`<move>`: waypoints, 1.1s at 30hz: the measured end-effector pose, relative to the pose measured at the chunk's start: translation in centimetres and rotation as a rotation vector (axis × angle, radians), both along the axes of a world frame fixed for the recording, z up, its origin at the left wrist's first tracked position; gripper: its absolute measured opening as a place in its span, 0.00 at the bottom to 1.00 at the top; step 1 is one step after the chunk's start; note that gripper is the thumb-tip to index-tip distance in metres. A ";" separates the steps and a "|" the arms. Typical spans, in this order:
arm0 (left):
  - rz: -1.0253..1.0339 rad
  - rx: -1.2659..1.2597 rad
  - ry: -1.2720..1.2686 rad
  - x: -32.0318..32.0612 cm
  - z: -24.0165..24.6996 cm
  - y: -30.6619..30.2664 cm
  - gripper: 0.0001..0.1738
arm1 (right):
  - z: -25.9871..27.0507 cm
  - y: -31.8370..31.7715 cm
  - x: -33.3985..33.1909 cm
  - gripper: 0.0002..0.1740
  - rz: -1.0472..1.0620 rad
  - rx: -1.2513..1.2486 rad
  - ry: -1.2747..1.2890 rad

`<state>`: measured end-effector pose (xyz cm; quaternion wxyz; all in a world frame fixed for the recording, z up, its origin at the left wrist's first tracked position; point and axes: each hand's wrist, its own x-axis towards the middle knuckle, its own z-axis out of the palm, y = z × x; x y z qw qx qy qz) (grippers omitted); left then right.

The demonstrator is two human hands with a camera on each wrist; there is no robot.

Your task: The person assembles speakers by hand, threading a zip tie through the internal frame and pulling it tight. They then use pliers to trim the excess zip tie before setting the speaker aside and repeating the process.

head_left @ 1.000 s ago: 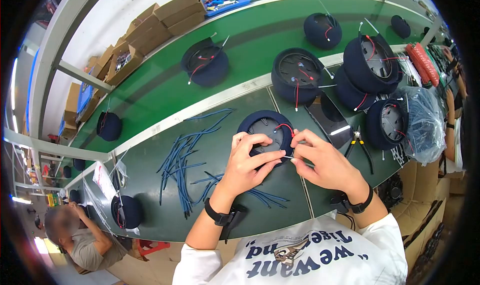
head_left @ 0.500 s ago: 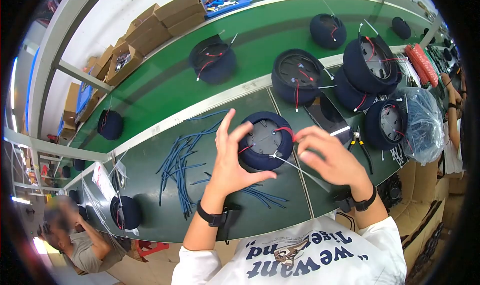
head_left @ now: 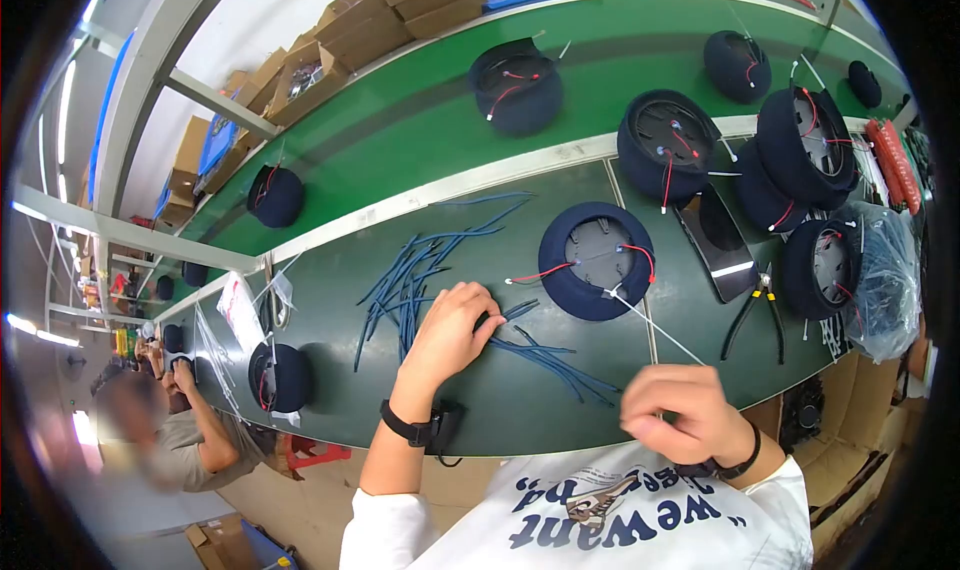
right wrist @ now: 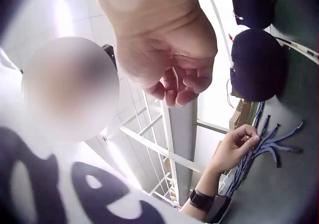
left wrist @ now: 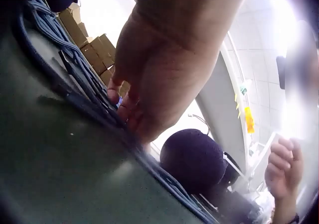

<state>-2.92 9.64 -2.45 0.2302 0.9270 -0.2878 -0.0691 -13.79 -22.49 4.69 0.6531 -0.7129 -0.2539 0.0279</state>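
My left hand point(head_left: 460, 335) is down at the pile of dark-blue cords point(head_left: 400, 290), thumb and index finger closing at one cord's end. In the right wrist view, that hand point(right wrist: 234, 149) has its fingertips together right at the cords point(right wrist: 269, 147). A round navy fabric-covered shell point(head_left: 562, 300) lies to its right, with a grey plastic disc point(head_left: 594, 252) inside and red wires over its rim. From the shell's front edge a white cable tie point(head_left: 655, 326) runs towards my right hand point(head_left: 685, 410), which hovers near the front edge with loosely curled fingers.
Similar navy shells stand at the right and on the green belt point(head_left: 420, 135) behind. A black phone-like slab point(head_left: 715, 245), yellow-and-black cutters point(head_left: 762, 305) and a clear plastic bag point(head_left: 890, 290) are on the right. A grey frame post point(head_left: 150, 100) rises at the left.
Both hands have left the shell. The left has moved to the cords; the right has drawn back to the front edge. The head view has shifted, and a red wire now lies over the shell's left rim.
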 end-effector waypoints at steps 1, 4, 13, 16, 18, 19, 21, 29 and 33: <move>-0.004 -0.019 -0.025 -0.1 0.2 0.0 0.07 | 0.2 0.4 0.4 0.06 0.087 -0.053 0.118; 0.005 -0.089 -0.130 0.0 1.7 -0.1 0.10 | -2.1 2.2 1.4 0.09 0.119 -0.155 0.291; 0.077 -0.494 0.024 -5.4 6.0 -4.4 0.08 | -5.5 8.7 2.9 0.17 -0.218 0.403 0.197; 0.125 -0.639 0.238 -5.7 4.6 -4.0 0.05 | -5.1 7.9 2.5 0.18 -0.260 0.654 0.280; 0.101 -0.691 0.343 -5.6 4.4 -4.1 0.04 | -4.2 6.6 2.3 0.18 -0.252 0.804 0.343; 0.089 -0.718 0.396 -5.5 4.3 -4.2 0.05 | -3.9 5.9 2.4 0.17 -0.252 0.860 0.321; 0.018 -0.736 0.443 -4.2 4.5 -4.6 0.08 | -3.4 4.7 3.0 0.17 -0.245 0.972 0.275; -0.216 -0.540 0.003 -1.4 8.4 -9.5 0.13 | -1.2 2.1 3.9 0.09 -0.466 -0.030 -0.082; -0.267 -0.657 -0.179 -0.5 7.1 -11.2 0.20 | -2.4 1.9 4.2 0.11 -0.541 -0.051 -0.115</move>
